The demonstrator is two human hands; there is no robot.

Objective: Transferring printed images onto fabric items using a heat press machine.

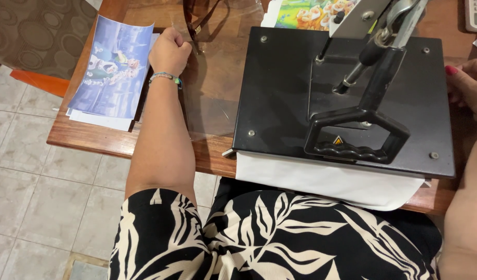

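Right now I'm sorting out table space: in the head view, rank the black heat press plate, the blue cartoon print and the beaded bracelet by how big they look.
1. black heat press plate, by far the largest.
2. blue cartoon print, a clear second.
3. beaded bracelet on the left wrist, smallest.
No ties; differences in nearness to the camera don't change this order.

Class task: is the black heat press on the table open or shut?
Shut: the heat press plate lies flat on the white fabric, its handle down.

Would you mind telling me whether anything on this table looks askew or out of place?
Only small things. The white sheet under the black heat press sticks out past the table edge and droops. The stack of printed pictures beside the left hand lies tilted, its corner overhanging.
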